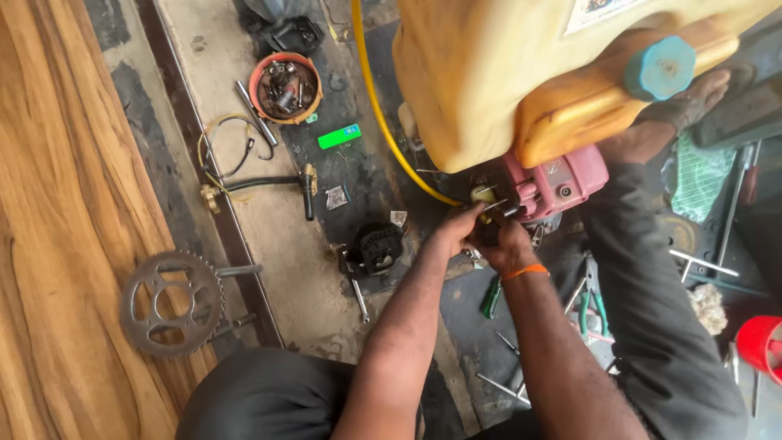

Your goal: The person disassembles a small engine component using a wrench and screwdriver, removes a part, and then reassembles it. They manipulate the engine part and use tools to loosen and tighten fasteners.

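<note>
My left hand [450, 235] and right hand [498, 242] pinch closed on a small fitting at the pink engine [554, 183], its parts lying loose, unassembled.

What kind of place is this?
Probably a small repair workshop, worked on the floor: a toothed sprocket, a bowl of small metal parts and a pink engine under a yellow tank.

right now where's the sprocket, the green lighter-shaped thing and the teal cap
sprocket [171, 303], head view, on its toothed ring's inner plate
green flat piece [339, 136], head view, on its middle
teal cap [660, 68], head view, on the cap's side face
</note>
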